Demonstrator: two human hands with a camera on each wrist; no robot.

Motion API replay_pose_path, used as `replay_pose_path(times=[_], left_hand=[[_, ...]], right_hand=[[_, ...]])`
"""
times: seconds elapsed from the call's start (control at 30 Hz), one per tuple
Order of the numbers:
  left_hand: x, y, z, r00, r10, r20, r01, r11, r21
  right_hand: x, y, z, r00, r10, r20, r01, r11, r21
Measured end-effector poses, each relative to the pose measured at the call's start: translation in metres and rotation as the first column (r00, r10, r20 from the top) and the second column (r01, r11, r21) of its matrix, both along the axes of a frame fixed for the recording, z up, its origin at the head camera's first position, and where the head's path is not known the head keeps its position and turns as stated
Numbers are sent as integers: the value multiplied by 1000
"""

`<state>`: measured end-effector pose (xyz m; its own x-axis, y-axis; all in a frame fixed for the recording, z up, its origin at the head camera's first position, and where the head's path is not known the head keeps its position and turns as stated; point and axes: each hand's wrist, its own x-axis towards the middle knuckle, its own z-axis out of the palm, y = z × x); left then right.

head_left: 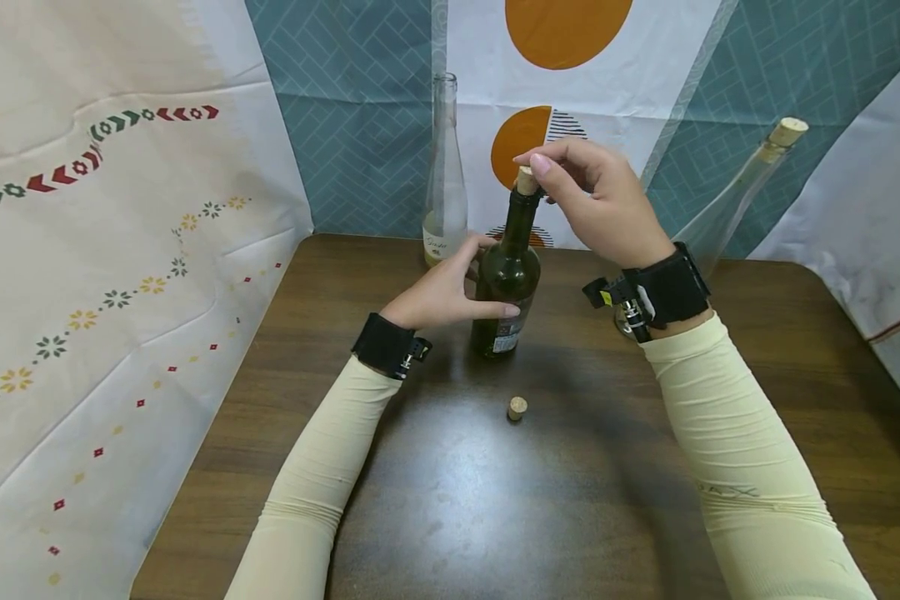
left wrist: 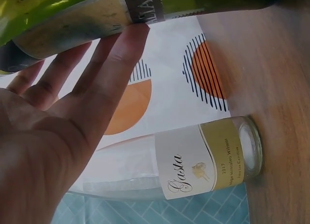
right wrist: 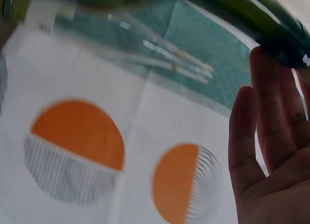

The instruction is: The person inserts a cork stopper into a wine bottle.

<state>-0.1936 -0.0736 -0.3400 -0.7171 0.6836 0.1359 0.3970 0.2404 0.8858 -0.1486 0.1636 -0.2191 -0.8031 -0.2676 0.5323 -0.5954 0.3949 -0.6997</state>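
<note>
A dark green wine bottle (head_left: 508, 271) stands upright on the table. My left hand (head_left: 442, 292) holds its body, thumb across the front and fingers round the back. In the left wrist view the same hand (left wrist: 63, 132) has long, slightly bent fingers against the labelled glass. At the bottle's mouth, my right hand (head_left: 600, 196) pinches a cork (head_left: 525, 181) between thumb and forefinger; how deep it sits is unclear. The right wrist view shows the other fingers of that hand (right wrist: 271, 151) beside the dark neck. A second, loose cork (head_left: 517, 408) is on the tabletop in front of the bottle.
Behind the left hand stands an uncorked clear bottle (head_left: 445, 171), its label also readable in the left wrist view. A tall clear bottle (head_left: 731, 196) with a cork (head_left: 787, 132) stands right, partly hidden by the right wrist. Patterned cloth (head_left: 345, 125) hangs along the wooden table's (head_left: 450, 517) back edge.
</note>
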Motion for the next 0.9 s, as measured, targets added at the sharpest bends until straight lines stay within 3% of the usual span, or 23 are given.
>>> replay_pose_path(times=[0.07, 0.13, 0.27, 0.37, 0.47, 0.7, 0.9], left_hand=[[-1, -1, -1, 1000, 3, 1, -3, 1000, -6], [-2, -2, -2, 1000, 9, 0, -9, 1000, -7], [-3, -2, -4, 1000, 12, -9, -12, 1000, -1], [-5, -1, -7, 1000, 6, -18, -6, 1000, 1], [-5, 0, -7, 1000, 10, -25, -11, 1000, -10], [-5, 2, -5, 1000, 10, -12, -11, 1000, -9], [-4, 2, -5, 1000, 9, 6, -9, 1000, -16]], right_hand=[[-6, -3, -6, 996, 65, 52, -60, 993, -103], [-13, -7, -12, 982, 147, 119, -118, 967, -224], [-23, -15, -25, 917, 317, 243, -192, 884, -426], [-26, -21, -35, 864, 404, 301, -226, 845, -484], [-28, -28, -42, 843, 442, 307, -253, 829, -498], [-29, -41, -46, 851, 473, 226, -284, 778, -561], [-26, -49, -47, 883, 432, 182, -260, 773, -578]])
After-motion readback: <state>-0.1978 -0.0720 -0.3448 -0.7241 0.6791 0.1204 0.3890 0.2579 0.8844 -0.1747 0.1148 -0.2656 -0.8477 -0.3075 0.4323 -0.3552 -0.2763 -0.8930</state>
